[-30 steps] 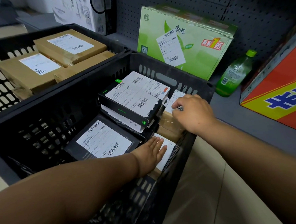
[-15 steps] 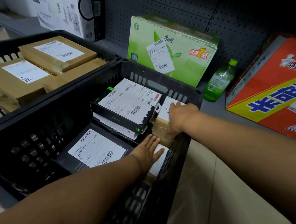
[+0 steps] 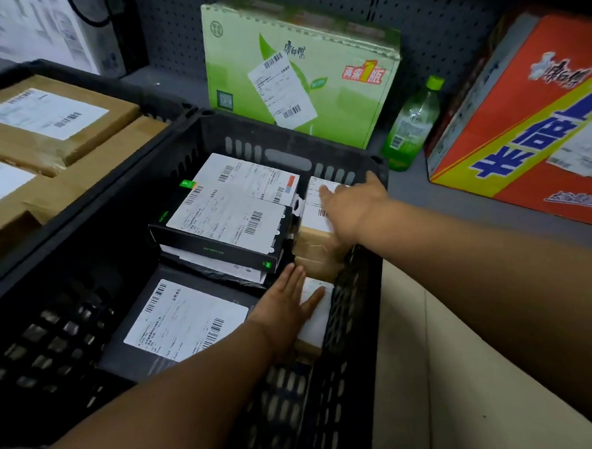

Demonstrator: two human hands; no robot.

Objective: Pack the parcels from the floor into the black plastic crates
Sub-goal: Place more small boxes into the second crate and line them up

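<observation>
In the lower centre of the frame, the left hand (image 3: 288, 303) is laid flat, fingers straight, on a white-labelled brown parcel (image 3: 314, 312) wedged against the right wall of the near black crate (image 3: 348, 324). Just above it, the right hand (image 3: 350, 209) is stretched with fingers extended over a second brown parcel (image 3: 314, 237), pressing rather than gripping it. The step in hand is judged to be seating these two parcels in the narrow slot; even downward pressure is best kept so that neither tips against the stacked black boxes (image 3: 219, 228) beside them. A flat black packet (image 3: 186, 321) is seen lower left in the crate. At the upper left, a second crate (image 3: 165, 104) is filled with brown cartons (image 3: 52, 120). Beyond, on a grey surface before a pegboard wall (image 3: 449, 27), a green carton (image 3: 300, 73), a green bottle (image 3: 411, 125) and a red carton (image 3: 522, 123) are set. Pale floor tiles (image 3: 432, 371) are visible lower right.
</observation>
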